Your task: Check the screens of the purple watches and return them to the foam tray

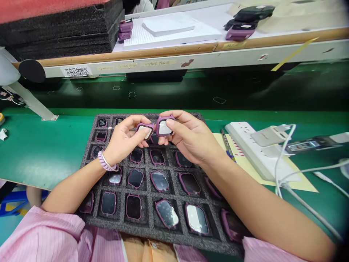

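My left hand (127, 136) pinches a purple watch case (144, 130), thumb across its pale screen. In my right hand (188, 134) is a second purple watch case (164, 127), its bright screen turned toward me and my thumb at its edge. The two cases are side by side, nearly touching, above the far part of a dark grey foam tray (122, 228). Purple-framed watch cases with dark or reflective screens lie in the tray's compartments, among them one with a bright screen (196, 218). My forearms hide some compartments.
Right of the tray, a white power strip (253, 153) with plugged-in chargers and cables lies on yellow paper (302, 185) beside a pen (227, 143). A shelf behind holds a black foam stack (62, 32), papers (169, 27) and more watch cases (241, 31). A lamp base (35, 102) stands left.
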Motion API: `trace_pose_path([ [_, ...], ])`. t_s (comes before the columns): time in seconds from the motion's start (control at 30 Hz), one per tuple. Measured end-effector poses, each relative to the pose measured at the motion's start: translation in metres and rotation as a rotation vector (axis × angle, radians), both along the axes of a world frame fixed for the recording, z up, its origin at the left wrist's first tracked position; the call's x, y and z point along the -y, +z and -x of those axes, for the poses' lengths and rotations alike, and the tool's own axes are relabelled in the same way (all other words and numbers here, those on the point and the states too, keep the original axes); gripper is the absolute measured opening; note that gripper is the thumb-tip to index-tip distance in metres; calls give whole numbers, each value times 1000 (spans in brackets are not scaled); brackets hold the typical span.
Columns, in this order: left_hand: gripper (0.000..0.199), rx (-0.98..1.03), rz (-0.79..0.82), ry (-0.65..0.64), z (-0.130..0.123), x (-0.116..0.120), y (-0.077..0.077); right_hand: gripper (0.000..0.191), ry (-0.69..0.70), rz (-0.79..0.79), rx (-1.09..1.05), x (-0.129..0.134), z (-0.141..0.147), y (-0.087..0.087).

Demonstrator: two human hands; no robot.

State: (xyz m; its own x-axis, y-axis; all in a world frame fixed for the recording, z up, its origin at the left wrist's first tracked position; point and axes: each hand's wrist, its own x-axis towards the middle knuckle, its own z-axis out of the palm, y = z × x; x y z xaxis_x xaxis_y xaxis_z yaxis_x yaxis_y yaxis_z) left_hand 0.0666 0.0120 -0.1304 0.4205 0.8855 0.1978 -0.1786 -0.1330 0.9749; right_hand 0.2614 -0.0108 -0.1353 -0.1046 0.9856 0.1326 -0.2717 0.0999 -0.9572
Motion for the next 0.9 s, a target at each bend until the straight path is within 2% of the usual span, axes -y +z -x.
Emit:
trace_pose_path([
  [0.17,35,21,-22,-8,1,-1,-3,47,3,-30,52,1,0,0],
  [0.33,44,30,-32,-37,1,-2,-6,48,20,-44,4,2,1,1],
  [0.67,31,-13,-58,19,1,-1,-2,39,-48,10,65,1,0,0],
  [0.9,32,-10,0,64,1,-1,-3,38,-42,52,-30,1,1,2],
])
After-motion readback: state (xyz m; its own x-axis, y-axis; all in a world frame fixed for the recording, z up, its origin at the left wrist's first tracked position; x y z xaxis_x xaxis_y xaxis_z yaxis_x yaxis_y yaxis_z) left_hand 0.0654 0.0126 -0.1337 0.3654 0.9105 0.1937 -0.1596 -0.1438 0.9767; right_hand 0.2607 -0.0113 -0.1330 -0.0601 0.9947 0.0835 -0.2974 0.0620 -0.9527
